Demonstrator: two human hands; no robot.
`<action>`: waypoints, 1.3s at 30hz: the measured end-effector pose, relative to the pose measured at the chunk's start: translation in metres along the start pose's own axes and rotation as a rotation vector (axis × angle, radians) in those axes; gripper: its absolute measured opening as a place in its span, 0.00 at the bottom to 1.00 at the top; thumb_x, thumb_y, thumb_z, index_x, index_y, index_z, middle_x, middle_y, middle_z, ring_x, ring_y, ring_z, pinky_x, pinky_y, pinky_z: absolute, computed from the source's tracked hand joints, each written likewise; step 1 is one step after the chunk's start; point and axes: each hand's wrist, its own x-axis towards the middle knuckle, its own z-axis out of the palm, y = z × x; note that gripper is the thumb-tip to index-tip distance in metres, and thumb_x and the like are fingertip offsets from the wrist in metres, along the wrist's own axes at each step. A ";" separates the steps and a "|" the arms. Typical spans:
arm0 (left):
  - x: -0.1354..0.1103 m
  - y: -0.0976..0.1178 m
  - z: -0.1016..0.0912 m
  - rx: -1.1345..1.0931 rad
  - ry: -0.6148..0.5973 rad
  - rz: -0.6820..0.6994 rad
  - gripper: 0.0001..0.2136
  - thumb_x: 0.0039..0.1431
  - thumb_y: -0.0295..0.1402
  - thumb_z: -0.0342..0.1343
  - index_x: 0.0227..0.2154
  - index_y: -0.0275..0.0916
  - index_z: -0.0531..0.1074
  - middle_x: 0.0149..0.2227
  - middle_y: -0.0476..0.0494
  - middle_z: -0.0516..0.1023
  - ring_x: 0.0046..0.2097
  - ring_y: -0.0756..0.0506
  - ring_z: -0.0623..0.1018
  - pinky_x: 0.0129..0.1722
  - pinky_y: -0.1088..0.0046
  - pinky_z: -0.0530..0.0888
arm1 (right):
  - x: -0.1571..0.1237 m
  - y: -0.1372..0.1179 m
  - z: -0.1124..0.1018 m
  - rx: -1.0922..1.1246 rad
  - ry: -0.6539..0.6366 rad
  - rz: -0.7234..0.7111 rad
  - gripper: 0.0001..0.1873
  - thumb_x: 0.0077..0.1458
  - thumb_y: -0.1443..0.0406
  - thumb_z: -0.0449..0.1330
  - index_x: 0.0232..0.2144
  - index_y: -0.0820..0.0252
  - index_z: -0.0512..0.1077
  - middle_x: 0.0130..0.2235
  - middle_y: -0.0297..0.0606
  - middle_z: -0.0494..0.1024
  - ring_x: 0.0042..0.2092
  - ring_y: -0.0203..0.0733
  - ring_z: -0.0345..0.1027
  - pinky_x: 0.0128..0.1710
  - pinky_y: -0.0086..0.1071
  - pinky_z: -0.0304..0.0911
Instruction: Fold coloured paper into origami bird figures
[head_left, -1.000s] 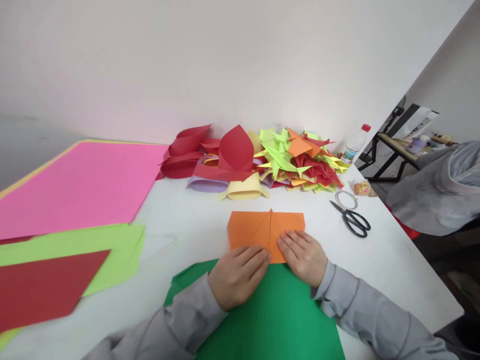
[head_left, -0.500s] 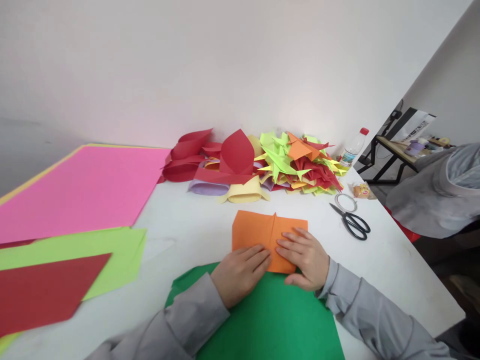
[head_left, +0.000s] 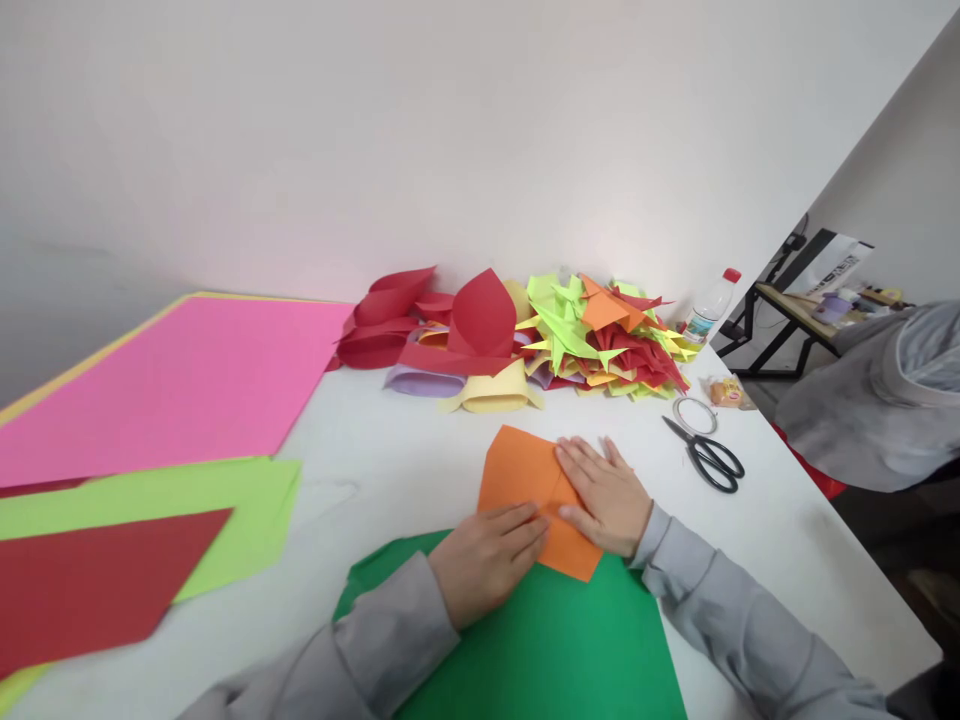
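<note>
A folded sheet of orange paper [head_left: 517,465] lies turned at a slant on the white table, its near part over the green sheet [head_left: 555,640]. My left hand [head_left: 491,560] has its fingers bent and pressed together on the paper's near left part, near the middle crease. My right hand [head_left: 607,495] lies flat across the right side, fingers stretched out and thumb toward the crease. Both palms hide parts of the orange paper.
Left lie large pink [head_left: 217,390], lime green [head_left: 247,530] and dark red sheets [head_left: 97,580]. Along the wall sit curled paper shapes [head_left: 484,320] and a pile of folded paper pieces [head_left: 607,335]. Scissors [head_left: 705,455], a tape roll [head_left: 695,415] and a bottle [head_left: 711,305] stand right; a person [head_left: 877,400] sits beyond.
The orange paper has turned clockwise and its near corner now reaches further over the green sheet. My right hand has shifted up, its fingers now pointing to the upper left.
</note>
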 end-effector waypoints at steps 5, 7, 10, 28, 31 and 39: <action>0.002 0.000 -0.001 -0.006 0.023 0.009 0.17 0.64 0.22 0.39 0.34 0.33 0.75 0.35 0.40 0.82 0.38 0.45 0.81 0.38 0.70 0.79 | 0.000 0.006 0.001 0.014 0.028 0.105 0.34 0.64 0.50 0.40 0.65 0.63 0.50 0.66 0.46 0.52 0.67 0.50 0.45 0.64 0.56 0.33; 0.000 -0.001 0.000 -0.018 0.037 0.005 0.16 0.64 0.22 0.40 0.35 0.33 0.75 0.35 0.40 0.83 0.38 0.45 0.81 0.37 0.69 0.80 | -0.004 0.013 0.003 0.048 0.062 0.161 0.33 0.65 0.51 0.37 0.65 0.63 0.50 0.66 0.46 0.53 0.67 0.50 0.44 0.64 0.56 0.38; -0.004 -0.004 -0.001 -0.026 0.126 -0.059 0.14 0.64 0.22 0.41 0.39 0.32 0.74 0.37 0.40 0.82 0.41 0.45 0.81 0.41 0.69 0.79 | -0.015 0.018 0.006 0.147 0.244 0.162 0.35 0.65 0.50 0.30 0.65 0.64 0.49 0.65 0.47 0.55 0.67 0.48 0.44 0.64 0.52 0.41; -0.014 -0.011 -0.009 -0.192 0.248 -0.177 0.20 0.65 0.22 0.43 0.58 0.34 0.62 0.47 0.34 0.79 0.53 0.44 0.76 0.50 0.67 0.76 | -0.025 0.008 0.000 0.015 0.613 -0.149 0.32 0.55 0.52 0.49 0.57 0.63 0.64 0.51 0.48 0.74 0.56 0.52 0.63 0.61 0.50 0.43; -0.016 -0.009 -0.008 -0.219 0.238 -0.178 0.20 0.66 0.22 0.41 0.59 0.34 0.62 0.48 0.34 0.78 0.54 0.43 0.75 0.50 0.65 0.76 | -0.020 0.011 0.004 0.028 0.677 -0.141 0.22 0.54 0.60 0.51 0.51 0.56 0.70 0.48 0.43 0.77 0.54 0.49 0.66 0.59 0.48 0.47; -0.007 -0.008 -0.022 -0.309 0.374 -0.483 0.16 0.64 0.25 0.46 0.52 0.41 0.71 0.45 0.42 0.81 0.45 0.47 0.80 0.45 0.74 0.78 | -0.013 0.028 0.012 0.464 0.864 0.137 0.24 0.56 0.57 0.57 0.54 0.56 0.66 0.47 0.47 0.77 0.49 0.50 0.70 0.50 0.46 0.64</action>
